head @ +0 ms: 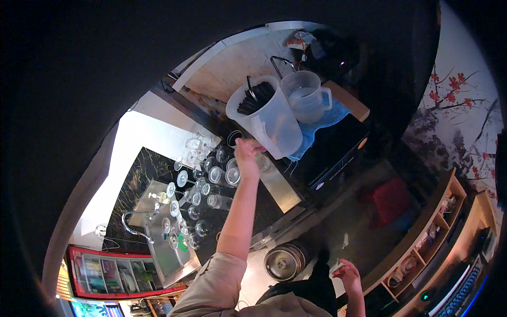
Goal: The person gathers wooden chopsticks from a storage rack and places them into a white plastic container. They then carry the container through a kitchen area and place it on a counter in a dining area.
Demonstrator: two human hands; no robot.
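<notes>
My left hand [248, 152] reaches out over the glasses, beside a tall translucent plastic bucket [273, 126] that holds dark sticks or straws. Close to its fingertips is the round rim of a glass [234, 139]; whether the fingers touch or hold it is unclear. Upside-down tumblers [233, 176] and stemmed glasses [182, 178] crowd the dark counter to the left of that forearm. A translucent measuring jug [305, 99] with a handle stands on a blue cloth [332, 115] by the bucket. Low at the right, my right hand [349, 275] hangs with fingers apart, holding nothing.
A metal sink [170, 253] with a curved tap [136, 231] lies at lower left, near a red-framed display cooler [119, 273]. A steel keg [284, 261] stands on the floor before me. Wooden shelves [422, 253], a keyboard [461, 295] and a red stool or box [390, 200] are at the right.
</notes>
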